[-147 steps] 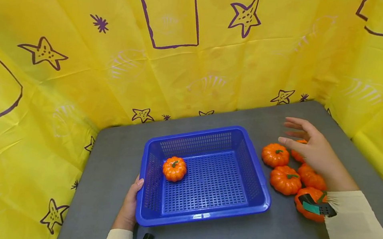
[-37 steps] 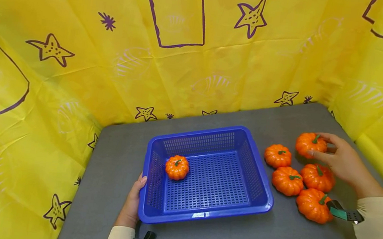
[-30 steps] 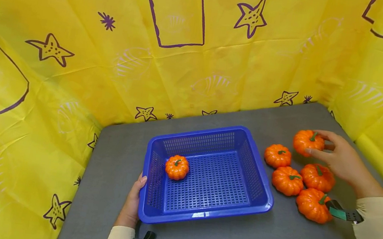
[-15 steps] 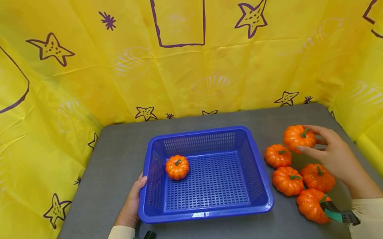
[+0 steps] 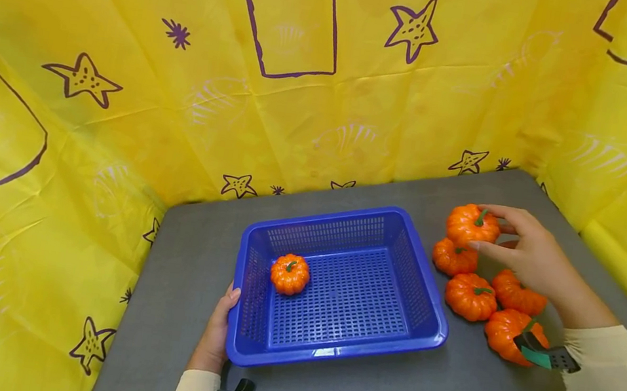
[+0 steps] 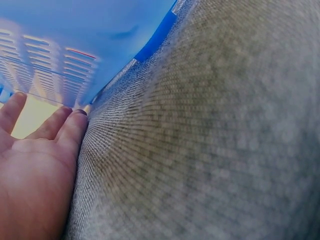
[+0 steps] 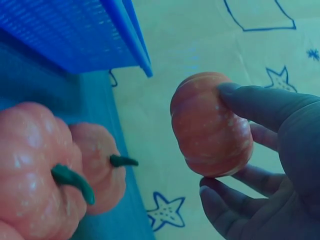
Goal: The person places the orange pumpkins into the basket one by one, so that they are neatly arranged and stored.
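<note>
My right hand (image 5: 537,255) holds a small orange pumpkin (image 5: 467,224) with a green stem, thumb on one side and fingers on the other. In the right wrist view, this pumpkin (image 7: 210,125) is up off the table. It overlaps another pumpkin (image 5: 452,259) in the head view. My left hand (image 5: 215,328) grips the left side of a blue plastic basket (image 5: 331,353), thumb over the rim. In the left wrist view, the fingers (image 6: 50,125) reach along the basket's slotted outer wall (image 6: 75,65). One pumpkin (image 5: 289,274) sits inside, toward the basket's left.
Right of the basket lie more pumpkins: one in front (image 5: 470,297), one partly behind my wrist (image 5: 515,293), and one nearest me (image 5: 512,334), overlapped by a black wrist strap (image 5: 548,355). Yellow patterned cloth (image 5: 335,119) hangs behind the grey table (image 5: 193,252).
Earlier my right hand hovered without a pumpkin above the group; it then took the far one, lifted it and carried it left toward the basket. My left hand stays at the basket's side.
</note>
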A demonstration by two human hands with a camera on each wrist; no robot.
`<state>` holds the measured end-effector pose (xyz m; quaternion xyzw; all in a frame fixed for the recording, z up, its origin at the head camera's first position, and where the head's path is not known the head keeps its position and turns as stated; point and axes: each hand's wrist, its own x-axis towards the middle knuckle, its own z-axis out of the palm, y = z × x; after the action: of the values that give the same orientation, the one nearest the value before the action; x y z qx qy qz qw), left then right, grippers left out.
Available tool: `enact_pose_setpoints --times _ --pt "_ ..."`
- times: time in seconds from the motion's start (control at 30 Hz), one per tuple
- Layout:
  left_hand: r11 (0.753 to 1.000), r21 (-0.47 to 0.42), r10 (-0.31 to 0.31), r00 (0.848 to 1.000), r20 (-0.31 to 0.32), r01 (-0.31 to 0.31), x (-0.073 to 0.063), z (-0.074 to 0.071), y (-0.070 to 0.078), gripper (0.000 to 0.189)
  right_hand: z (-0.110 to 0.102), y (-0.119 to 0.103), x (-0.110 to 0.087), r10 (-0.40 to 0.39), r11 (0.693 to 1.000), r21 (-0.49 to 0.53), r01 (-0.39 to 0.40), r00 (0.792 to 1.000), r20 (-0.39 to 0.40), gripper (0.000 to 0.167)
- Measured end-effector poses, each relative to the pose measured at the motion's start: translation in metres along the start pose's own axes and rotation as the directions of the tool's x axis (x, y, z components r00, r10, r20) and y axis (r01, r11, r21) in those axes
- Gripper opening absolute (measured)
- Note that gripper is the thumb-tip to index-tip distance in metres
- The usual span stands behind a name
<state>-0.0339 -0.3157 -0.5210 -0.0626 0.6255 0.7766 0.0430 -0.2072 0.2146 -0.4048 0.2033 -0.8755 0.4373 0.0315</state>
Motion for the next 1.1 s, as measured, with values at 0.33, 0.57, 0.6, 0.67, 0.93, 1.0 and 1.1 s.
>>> enact_pose_setpoints --times 0.33,0.57,0.6,0.67,0.93,1.0,1.1 --pt "1.000 -0.002 -0.016 1.000 -0.011 0.016 0.002 0.001 0.001 0.075 0.013 -0.015 0.002 -0.086 0.996 0.026 0.086 0.996 0.008 0.065" --pt "1.000 -0.012 -0.008 1.000 -0.012 0.008 0.001 0.001 0.001 0.075 0.027 -0.027 0.003 -0.140 0.990 0.040 0.139 0.989 0.039 0.064" --pt "1.000 -0.013 -0.006 1.000 -0.011 0.006 0.001 0.001 0.000 0.075 0.029 -0.028 0.004 -0.145 0.989 0.043 0.143 0.988 0.044 0.064" --pt "1.000 -0.012 -0.001 1.000 -0.008 0.001 0.001 0.000 0.000 0.075 0.033 -0.032 0.005 -0.159 0.987 0.043 0.157 0.986 0.053 0.063" --pt "1.000 -0.007 -0.009 1.000 -0.003 0.009 0.002 0.000 0.000 0.075 0.046 -0.045 0.007 -0.256 0.966 0.060 0.252 0.965 0.065 0.062" --pt "1.000 -0.003 -0.011 1.000 -0.003 0.011 0.002 0.001 0.001 0.075 0.050 -0.049 0.007 -0.271 0.962 0.059 0.267 0.960 0.077 0.062" --pt "1.000 0.004 -0.017 1.000 -0.011 0.017 0.001 0.001 0.001 0.074 0.054 -0.056 0.007 -0.275 0.961 0.067 0.269 0.956 0.103 0.061"
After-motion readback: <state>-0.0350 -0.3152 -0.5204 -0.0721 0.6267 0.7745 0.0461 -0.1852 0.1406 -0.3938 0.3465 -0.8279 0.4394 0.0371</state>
